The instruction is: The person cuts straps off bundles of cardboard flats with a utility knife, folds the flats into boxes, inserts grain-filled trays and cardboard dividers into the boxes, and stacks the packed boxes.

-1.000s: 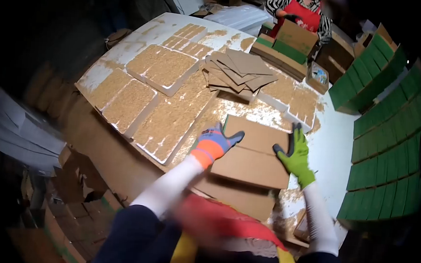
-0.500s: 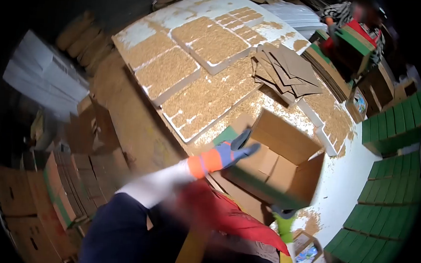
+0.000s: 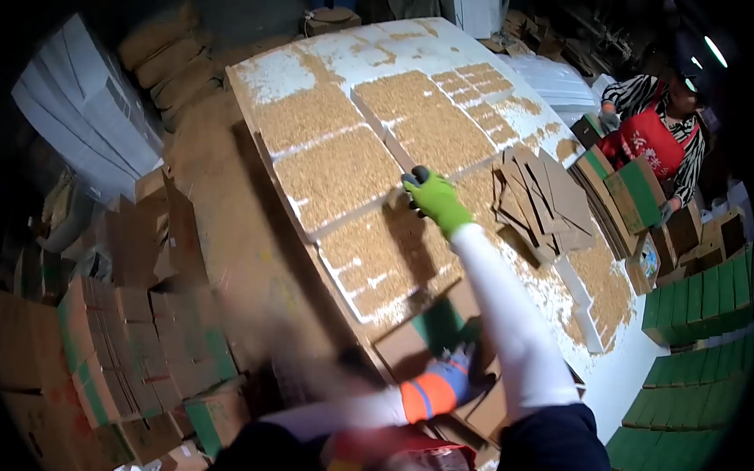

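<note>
My left hand (image 3: 462, 375), in a blue glove with an orange cuff, is low at the table's near edge. Its fingers are closed on a brown cardboard box (image 3: 489, 413), which my right arm partly hides. Beside it lies cardboard with a green band (image 3: 437, 327). My right hand (image 3: 435, 198), in a green glove with dark fingertips, reaches across to the middle of the table. Its fingers curl at the corner between the white foam trays filled with tan grains (image 3: 337, 177); what they hold, if anything, is hidden.
Flat cardboard pieces (image 3: 545, 198) lie stacked on the grain. Green-and-brown boxes (image 3: 688, 367) line the right side. Folded cartons (image 3: 129, 341) stand at the left. Across the table, a person in a red apron (image 3: 650, 142) handles a green-banded box (image 3: 634, 195).
My right hand has moved from the box's near right side up to the foam trays. My left hand has moved down and right. The open box no longer stands upright in plain view.
</note>
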Action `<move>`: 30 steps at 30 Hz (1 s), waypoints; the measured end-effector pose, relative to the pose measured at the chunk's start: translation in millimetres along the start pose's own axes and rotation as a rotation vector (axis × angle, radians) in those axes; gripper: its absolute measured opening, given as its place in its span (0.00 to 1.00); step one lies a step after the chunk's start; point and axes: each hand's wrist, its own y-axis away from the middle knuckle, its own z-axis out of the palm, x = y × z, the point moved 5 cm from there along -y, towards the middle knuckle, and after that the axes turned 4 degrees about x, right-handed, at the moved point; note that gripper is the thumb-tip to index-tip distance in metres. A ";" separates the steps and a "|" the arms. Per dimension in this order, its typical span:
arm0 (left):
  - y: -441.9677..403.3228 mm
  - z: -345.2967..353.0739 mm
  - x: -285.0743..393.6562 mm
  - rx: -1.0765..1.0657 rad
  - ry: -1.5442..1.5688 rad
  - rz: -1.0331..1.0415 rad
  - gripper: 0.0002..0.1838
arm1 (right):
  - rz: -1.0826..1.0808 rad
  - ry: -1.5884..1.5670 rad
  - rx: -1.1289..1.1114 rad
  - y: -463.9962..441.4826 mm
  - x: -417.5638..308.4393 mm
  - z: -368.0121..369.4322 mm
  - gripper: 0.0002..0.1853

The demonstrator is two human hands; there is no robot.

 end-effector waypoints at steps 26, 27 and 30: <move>-5.5 -41.2 13.9 -0.169 0.161 0.035 0.43 | 0.585 -0.340 -0.120 136.1 59.7 16.1 0.57; -6.3 -39.1 12.6 -0.175 0.167 0.034 0.43 | 0.541 -0.338 -0.024 132.3 61.0 9.0 0.56; -9.4 -23.3 1.4 -0.003 0.121 0.180 0.40 | 0.475 -0.538 0.005 142.9 46.1 -30.0 0.44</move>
